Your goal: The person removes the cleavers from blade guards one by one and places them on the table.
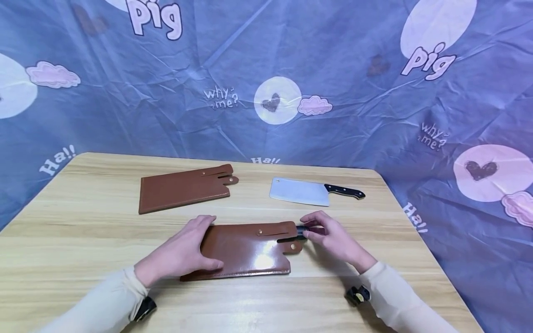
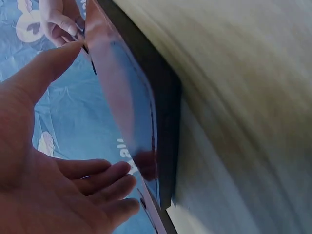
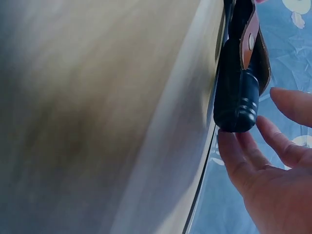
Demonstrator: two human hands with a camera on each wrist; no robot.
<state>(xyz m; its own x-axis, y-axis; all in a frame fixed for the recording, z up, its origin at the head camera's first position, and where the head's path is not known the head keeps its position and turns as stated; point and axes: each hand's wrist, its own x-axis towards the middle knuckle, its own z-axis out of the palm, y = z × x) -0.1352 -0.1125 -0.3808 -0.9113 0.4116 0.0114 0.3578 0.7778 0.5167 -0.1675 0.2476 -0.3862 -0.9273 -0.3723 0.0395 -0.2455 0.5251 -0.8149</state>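
A brown leather knife sheath (image 1: 245, 249) lies on the table, its strap end to the right. The end of a black handle (image 1: 301, 232) sticks out there; whatever blade it has is hidden inside. My left hand (image 1: 189, 249) spreads over the sheath's left end, thumb apart from the fingers. In the left wrist view, those fingers (image 2: 114, 180) look loosely extended beside the sheath. My right hand (image 1: 333, 236) is at the handle, its thumb and fingers around the butt. The right wrist view shows fingertips (image 3: 226, 141) at the rounded handle end, not wrapped round it.
Behind, at the left, lies a second brown sheath (image 1: 183, 189) with a snap strap. A cleaver (image 1: 300, 192) with a black riveted handle lies at the back right. The wooden table (image 1: 83, 231) meets a printed blue cloth (image 1: 333, 55) at its far edge.
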